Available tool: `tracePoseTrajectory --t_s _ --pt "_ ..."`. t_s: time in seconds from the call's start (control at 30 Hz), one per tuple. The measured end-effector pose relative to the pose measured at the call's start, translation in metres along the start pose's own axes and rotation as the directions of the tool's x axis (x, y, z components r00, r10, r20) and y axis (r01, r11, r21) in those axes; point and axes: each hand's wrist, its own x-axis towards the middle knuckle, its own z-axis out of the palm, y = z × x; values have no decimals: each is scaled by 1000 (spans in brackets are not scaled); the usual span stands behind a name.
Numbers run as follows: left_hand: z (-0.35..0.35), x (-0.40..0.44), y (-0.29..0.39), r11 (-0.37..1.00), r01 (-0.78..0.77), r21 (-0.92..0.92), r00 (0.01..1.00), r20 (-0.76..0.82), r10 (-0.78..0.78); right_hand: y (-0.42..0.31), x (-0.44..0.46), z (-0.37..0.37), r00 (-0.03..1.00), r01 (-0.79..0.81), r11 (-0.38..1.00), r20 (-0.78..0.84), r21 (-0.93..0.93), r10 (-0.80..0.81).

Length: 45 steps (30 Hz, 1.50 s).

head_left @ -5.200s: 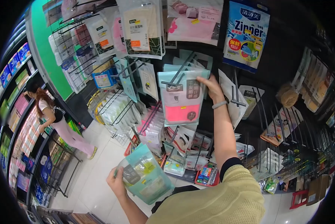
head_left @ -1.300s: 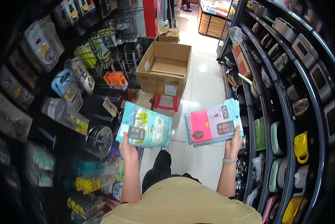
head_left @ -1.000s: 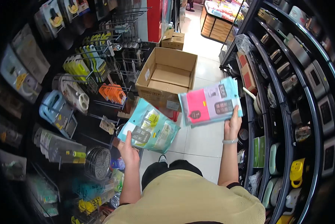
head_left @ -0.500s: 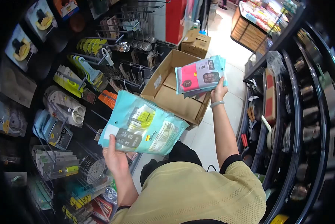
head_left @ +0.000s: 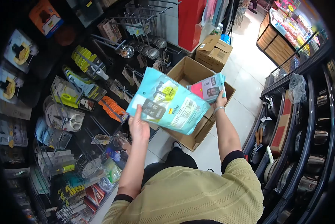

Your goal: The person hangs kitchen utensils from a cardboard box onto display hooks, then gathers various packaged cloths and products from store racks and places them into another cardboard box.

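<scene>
My left hand (head_left: 139, 127) grips the lower left corner of a large teal plastic packet (head_left: 171, 102), thumb on top. The packet has a clear window, a yellow-green label and printed text. My right hand (head_left: 220, 101) holds a smaller stack of teal, pink and grey packets (head_left: 209, 89) by their right edge, thumb over the front. The large packet overlaps the left part of this stack. Both are above an open cardboard box (head_left: 191, 143) on the floor; the packets hide much of its inside.
Kitchen tools hang on a rack at left, among them orange items (head_left: 113, 108) and metal strainers (head_left: 153, 52). A second cardboard box (head_left: 214, 54) stands behind the open one. Shelves of pans (head_left: 309, 183) line the right side. White floor tiles (head_left: 246, 80) lie between.
The large packet has moved right and upward in view. My right hand has brought the smaller stack lower and closer to it, so the two now overlap. The camera view has also shifted.
</scene>
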Motion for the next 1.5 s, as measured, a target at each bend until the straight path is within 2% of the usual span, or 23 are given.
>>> tracePoseTrajectory --t_s 0.07,0.17,0.2,0.23,0.3,0.33,0.37,0.43,0.5,0.53,0.57,0.63,0.7,0.73,0.83,0.9,1.07,1.1,1.23,1.27,1.37,1.47,1.5 --pt "-18 35 -43 992 107 -61 994 -25 -109 13 12 -8 998 -61 998 5 -34 61" --pt "-49 69 -96 986 161 -45 969 -180 -167 19 3 -13 992 -90 904 -122 -418 42" --pt "-61 79 -110 983 178 -40 956 -231 -182 15 -10 -12 986 -110 838 -165 -534 25" --pt "-67 84 -119 980 197 24 933 -312 -180 17 -7 -16 993 -82 728 -121 -681 -2" --pt "-72 93 -131 957 248 147 875 -458 -157 13 -3 -23 999 -11 589 -39 -808 -35" --pt "-72 97 -135 952 275 138 859 -480 -179 9 -3 -26 999 27 511 3 -859 -48" --pt "-73 101 -138 946 299 129 844 -498 -199 4 -3 -28 996 86 526 53 -846 -78" --pt "-75 108 -147 955 287 70 855 -468 -223 2 -4 -30 998 37 646 0 -762 -56" --pt "-78 111 -158 978 170 120 911 -399 -109 16 5 -41 996 49 762 -24 -646 -84" --pt "-82 115 -165 984 108 141 931 -362 -51 19 5 -43 995 46 749 -38 -661 -95" --pt "-89 118 -168 943 126 309 938 -346 -12 22 5 -47 993 42 736 -52 -676 -104" --pt "-104 126 -170 777 147 612 953 -297 53 18 -8 -46 991 44 668 -53 -743 -123" --pt "-108 125 -167 455 214 864 953 -287 96 13 -16 -42 998 64 458 58 -886 -28" --pt "-108 124 -164 262 240 935 954 -277 116 13 -18 -40 994 89 343 105 -935 29" --pt "-111 124 -159 -111 149 983 968 -122 219 10 -18 -37 979 125 260 161 -958 122" --pt "-105 122 -156 -127 145 981 969 -115 219 5 -18 -34 949 162 172 202 -972 243" --pt "-95 117 -149 -109 177 978 975 -159 154 21 -10 -40 970 119 197 156 -973 185" --pt "-98 114 -148 -108 127 986 983 -111 148 22 -15 -39 974 127 223 164 -967 157" --pt "-115 84 -131 135 -141 981 939 89 331 47 -8 -50 979 165 367 198 -915 54" --pt "-121 70 -127 159 -251 955 887 161 433 43 -16 -51 974 220 268 224 -938 -15" --pt "-145 25 -108 228 -288 930 872 156 465 26 -69 -38 910 349 -21 344 -937 -229" --pt "-188 -31 -94 296 -238 925 894 89 439 34 -113 -28 877 462 -9 458 -887 -149" --pt "-210 -50 -93 291 -235 927 888 84 452 40 -128 -22 861 509 14 509 -861 -17"
